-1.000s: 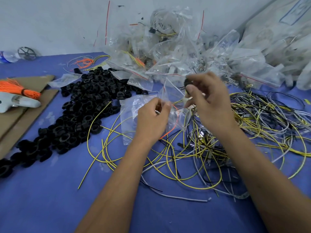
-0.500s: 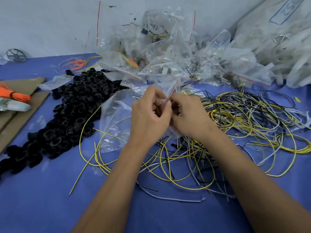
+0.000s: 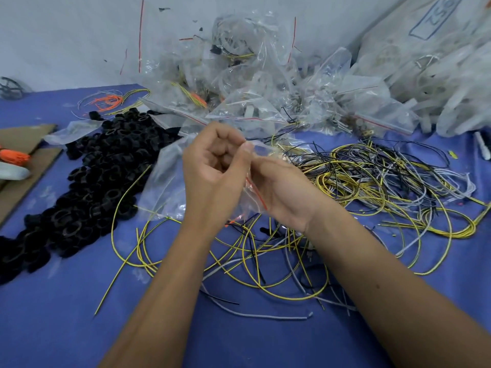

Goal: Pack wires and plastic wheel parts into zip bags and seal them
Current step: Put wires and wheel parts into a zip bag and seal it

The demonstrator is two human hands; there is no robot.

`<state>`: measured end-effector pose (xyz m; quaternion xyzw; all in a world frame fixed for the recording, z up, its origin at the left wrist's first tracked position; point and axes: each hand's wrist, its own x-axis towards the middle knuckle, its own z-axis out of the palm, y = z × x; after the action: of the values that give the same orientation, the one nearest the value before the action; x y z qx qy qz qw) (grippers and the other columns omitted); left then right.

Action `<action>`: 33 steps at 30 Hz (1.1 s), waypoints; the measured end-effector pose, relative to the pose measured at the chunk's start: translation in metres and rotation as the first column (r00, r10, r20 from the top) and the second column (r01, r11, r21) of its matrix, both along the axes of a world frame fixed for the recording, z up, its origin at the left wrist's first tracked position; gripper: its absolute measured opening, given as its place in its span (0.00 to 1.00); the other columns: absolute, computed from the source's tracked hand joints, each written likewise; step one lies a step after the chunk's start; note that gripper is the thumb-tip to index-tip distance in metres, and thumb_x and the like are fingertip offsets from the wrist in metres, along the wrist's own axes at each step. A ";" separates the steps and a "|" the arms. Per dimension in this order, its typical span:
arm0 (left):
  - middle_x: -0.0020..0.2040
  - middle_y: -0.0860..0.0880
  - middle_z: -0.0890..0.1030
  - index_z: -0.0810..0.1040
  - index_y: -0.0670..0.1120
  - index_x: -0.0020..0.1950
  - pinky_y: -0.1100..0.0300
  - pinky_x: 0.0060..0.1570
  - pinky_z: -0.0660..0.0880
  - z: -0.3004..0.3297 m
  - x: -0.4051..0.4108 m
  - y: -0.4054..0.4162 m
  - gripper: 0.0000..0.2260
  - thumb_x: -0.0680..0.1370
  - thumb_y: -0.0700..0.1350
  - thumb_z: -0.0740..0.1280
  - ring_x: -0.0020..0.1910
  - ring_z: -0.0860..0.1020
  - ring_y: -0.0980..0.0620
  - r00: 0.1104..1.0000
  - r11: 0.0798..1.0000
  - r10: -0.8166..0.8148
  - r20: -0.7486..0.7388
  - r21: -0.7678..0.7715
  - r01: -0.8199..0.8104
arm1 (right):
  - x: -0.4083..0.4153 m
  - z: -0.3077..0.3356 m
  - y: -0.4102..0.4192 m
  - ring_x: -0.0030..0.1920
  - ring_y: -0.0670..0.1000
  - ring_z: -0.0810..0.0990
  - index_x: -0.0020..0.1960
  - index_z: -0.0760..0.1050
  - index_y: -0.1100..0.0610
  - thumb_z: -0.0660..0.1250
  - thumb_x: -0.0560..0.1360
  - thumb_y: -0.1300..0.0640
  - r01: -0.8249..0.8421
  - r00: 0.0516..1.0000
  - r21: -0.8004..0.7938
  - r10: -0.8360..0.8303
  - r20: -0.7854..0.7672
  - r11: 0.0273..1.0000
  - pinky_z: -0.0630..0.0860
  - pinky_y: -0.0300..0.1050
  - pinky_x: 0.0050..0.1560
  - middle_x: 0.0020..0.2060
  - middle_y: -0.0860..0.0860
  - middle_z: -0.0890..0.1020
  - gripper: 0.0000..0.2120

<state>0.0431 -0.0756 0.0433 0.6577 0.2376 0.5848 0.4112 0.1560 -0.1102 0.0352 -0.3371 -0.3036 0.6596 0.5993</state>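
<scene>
A clear zip bag [image 3: 164, 181] with a red seal strip hangs above the blue table between my two hands. My left hand [image 3: 212, 176] pinches the bag's top edge between thumb and curled fingers. My right hand [image 3: 281, 192] grips the same edge just beside it, the red strip running across its palm. A heap of black plastic wheel parts [image 3: 93, 181] lies to the left. Loose yellow, black and grey wires [image 3: 372, 187] sprawl under and right of my hands. What the bag holds is hard to tell.
A big pile of filled zip bags [image 3: 252, 88] rises at the back against the wall. Cardboard sheets [image 3: 24, 155] with an orange wire bundle [image 3: 13, 155] lie at the left edge. Orange and yellow wires [image 3: 109, 102] lie behind the wheel parts. Bare blue cloth [image 3: 66, 314] stretches nearest me.
My right hand came down from holding a small black part up and joined the left at the bag's mouth. Both hands now work along the seal edge, slightly higher than before.
</scene>
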 end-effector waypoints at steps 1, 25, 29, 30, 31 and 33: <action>0.32 0.46 0.78 0.75 0.40 0.44 0.60 0.30 0.70 0.000 0.000 0.000 0.04 0.78 0.34 0.68 0.29 0.73 0.51 1.000 1.000 0.008 0.001 -0.001 -0.008 | -0.001 -0.001 0.000 0.53 0.60 0.75 0.74 0.65 0.70 0.54 0.86 0.54 -0.046 0.999 -0.027 0.045 -0.020 0.999 0.79 0.48 0.46 0.60 0.64 0.73 0.23; 0.36 0.50 0.81 0.78 0.50 0.42 0.63 0.35 0.73 -0.054 0.016 0.021 0.06 0.78 0.45 0.71 0.33 0.76 0.56 0.921 0.978 0.059 -0.385 -0.163 -0.131 | 0.137 -0.012 -0.007 0.30 0.55 0.75 0.48 0.84 0.58 0.62 0.84 0.49 0.412 -0.320 0.319 -0.192 0.928 0.854 0.71 0.47 0.36 0.33 0.55 0.82 0.17; 0.37 0.49 0.81 0.78 0.50 0.42 0.63 0.35 0.73 -0.054 0.016 0.020 0.06 0.78 0.45 0.71 0.35 0.78 0.52 0.919 0.978 0.061 -0.390 -0.162 -0.133 | 0.139 -0.010 -0.008 0.25 0.48 0.67 0.45 0.85 0.57 0.58 0.85 0.50 0.452 -0.219 0.308 -0.230 0.948 0.837 0.62 0.44 0.33 0.28 0.50 0.78 0.20; 0.37 0.49 0.81 0.78 0.50 0.42 0.64 0.35 0.73 -0.054 0.016 0.020 0.06 0.78 0.44 0.71 0.35 0.79 0.51 0.918 0.978 0.061 -0.391 -0.162 -0.134 | 0.138 -0.010 -0.008 0.26 0.48 0.67 0.46 0.85 0.57 0.58 0.85 0.51 0.449 -0.226 0.306 -0.225 0.948 0.839 0.63 0.44 0.33 0.30 0.51 0.79 0.19; 0.37 0.49 0.81 0.78 0.50 0.42 0.65 0.35 0.73 -0.055 0.016 0.020 0.06 0.78 0.44 0.71 0.36 0.79 0.51 0.918 0.978 0.060 -0.392 -0.161 -0.133 | 0.138 -0.010 -0.008 0.28 0.50 0.70 0.47 0.84 0.57 0.59 0.85 0.53 0.441 -0.244 0.300 -0.209 0.947 0.846 0.66 0.45 0.35 0.33 0.52 0.81 0.17; 0.37 0.50 0.81 0.78 0.50 0.41 0.66 0.35 0.73 -0.055 0.017 0.020 0.07 0.78 0.44 0.71 0.37 0.79 0.50 0.916 0.978 0.060 -0.398 -0.159 -0.133 | 0.138 -0.010 -0.007 0.38 0.56 0.78 0.52 0.83 0.57 0.62 0.84 0.55 0.424 -0.285 0.286 -0.173 0.943 0.859 0.75 0.51 0.43 0.43 0.56 0.85 0.12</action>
<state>0.0597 -0.0553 -0.0116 0.7079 0.3997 0.4374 0.3845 0.2935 -0.1175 0.0255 -0.8275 -0.4963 0.0080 0.2626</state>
